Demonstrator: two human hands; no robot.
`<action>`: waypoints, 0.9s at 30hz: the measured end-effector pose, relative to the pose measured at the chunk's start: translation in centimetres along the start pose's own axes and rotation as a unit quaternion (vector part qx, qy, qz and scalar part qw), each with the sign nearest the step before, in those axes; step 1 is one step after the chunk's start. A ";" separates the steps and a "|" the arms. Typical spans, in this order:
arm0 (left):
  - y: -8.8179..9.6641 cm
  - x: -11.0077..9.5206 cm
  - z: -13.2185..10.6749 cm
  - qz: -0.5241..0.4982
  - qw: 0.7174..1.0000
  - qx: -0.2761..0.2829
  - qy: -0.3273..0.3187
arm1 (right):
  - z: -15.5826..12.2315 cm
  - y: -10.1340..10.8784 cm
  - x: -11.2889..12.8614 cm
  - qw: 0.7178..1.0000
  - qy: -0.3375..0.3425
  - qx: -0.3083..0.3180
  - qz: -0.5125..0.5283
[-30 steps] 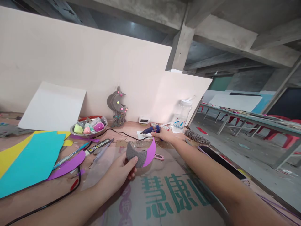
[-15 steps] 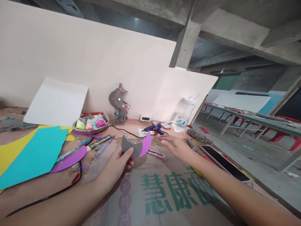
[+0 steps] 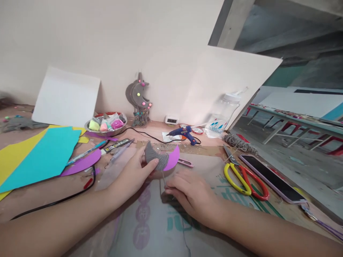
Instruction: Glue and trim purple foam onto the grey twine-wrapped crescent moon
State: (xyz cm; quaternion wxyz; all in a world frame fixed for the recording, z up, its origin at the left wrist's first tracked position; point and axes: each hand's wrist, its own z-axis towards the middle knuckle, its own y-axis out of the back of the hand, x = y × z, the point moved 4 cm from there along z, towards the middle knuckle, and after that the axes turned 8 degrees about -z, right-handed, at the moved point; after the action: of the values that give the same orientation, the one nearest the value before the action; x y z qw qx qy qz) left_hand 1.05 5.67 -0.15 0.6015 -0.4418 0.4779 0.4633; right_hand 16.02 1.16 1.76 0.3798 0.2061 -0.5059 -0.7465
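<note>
A purple paper crescent (image 3: pixel 172 159), partly wrapped in grey yarn (image 3: pixel 157 156), is pinched between the thumb and fingers of my left hand (image 3: pixel 136 170). The wrapping covers its left part, while the right tip shows bare purple. From the crescent's lower edge a strand of grey yarn (image 3: pixel 163 175) runs down to my right hand (image 3: pixel 189 191), whose fingertips are closed on it. Below that hand the yarn trails over the printed plastic sheet (image 3: pixel 128 210). Just behind the crescent lies a pink utility knife (image 3: pixel 185 163).
Scissors (image 3: pixel 245 180), a phone (image 3: pixel 273 178) and a yarn bundle (image 3: pixel 239 142) lie on the right. A glue gun (image 3: pixel 183 134), bottle (image 3: pixel 222 116) and clock (image 3: pixel 172 120) stand behind. Leftward are a bowl of clay (image 3: pixel 105 129), blue card (image 3: pixel 44 160) and a black cord (image 3: pixel 59 199). A decorated moon (image 3: pixel 139 94) hangs at the wall.
My right hand has come from beyond the crescent down to its near side, fingers now closed on the yarn. My left hand still holds the crescent. The view has tilted down.
</note>
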 end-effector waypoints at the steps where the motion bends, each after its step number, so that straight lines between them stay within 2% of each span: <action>1: 0.1 0.1 -0.1 0.011 1.000 -0.004 0.005 | -0.2 0.1 -0.2 1.000 -0.004 -0.006 -0.003; 5: 0.3 0.1 -0.5 0.107 0.994 -0.004 -0.010 | -0.9 0.2 -1.4 0.999 -0.041 -0.006 0.015; 8: -0.1 -0.3 -0.8 0.165 0.985 0.037 -0.030 | -0.8 0.3 -2.1 0.993 -0.086 -0.033 0.074; 10: -0.5 -0.3 -1.0 0.194 0.979 0.067 -0.019 | -0.6 0.5 -2.4 0.985 -0.106 -0.068 0.116; 13: -0.8 0.0 -1.2 0.223 0.971 0.082 0.013 | -0.3 0.8 -2.5 0.976 -0.125 -0.100 0.145; 18: -0.9 0.5 -1.4 0.237 0.967 0.087 0.026 | -0.1 0.8 -2.8 0.972 -0.151 -0.101 0.151; 27: -0.9 0.0 -1.6 0.222 0.971 0.081 0.021 | -0.3 0.6 -4.5 0.957 -0.212 -0.111 0.161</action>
State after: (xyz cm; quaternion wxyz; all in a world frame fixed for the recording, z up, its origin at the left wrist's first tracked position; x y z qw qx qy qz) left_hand 1.71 3.94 -0.29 0.5074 -0.2840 0.6125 0.5355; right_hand 19.21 4.33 1.86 0.3995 -0.0848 -0.5149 -0.7537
